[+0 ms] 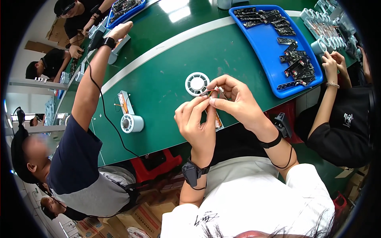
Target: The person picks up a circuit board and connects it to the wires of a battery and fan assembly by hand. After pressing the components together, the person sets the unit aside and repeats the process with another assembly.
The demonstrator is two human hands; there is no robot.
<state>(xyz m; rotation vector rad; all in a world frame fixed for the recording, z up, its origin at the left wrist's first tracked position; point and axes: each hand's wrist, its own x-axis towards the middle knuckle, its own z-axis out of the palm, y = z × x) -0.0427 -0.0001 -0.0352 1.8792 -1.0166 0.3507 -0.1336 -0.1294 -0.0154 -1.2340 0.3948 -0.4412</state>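
Note:
A light-blue fan body with a round spoked head [197, 83] lies on the green table under my hands. Part of its handle [218, 121] shows below my fingers, with orange wiring inside. My left hand [195, 125] is closed, pinching thin coloured wires [208, 92] at its fingertips. Opposite it, my right hand [239, 97] is closed on a thin dark circuit board [223, 93], seen nearly edge-on, with small white connectors by the wires. The fingertips of both hands almost meet. My fingers hide whether a plug sits in its socket.
A blue tray [260, 65] of dark circuit boards stands at the right. Left on the table lies another fan body [132, 123], near a hanging black cord [104, 107]. A co-worker's arm [92, 79] reaches across at left; another co-worker's hands [332, 63] work beyond the tray.

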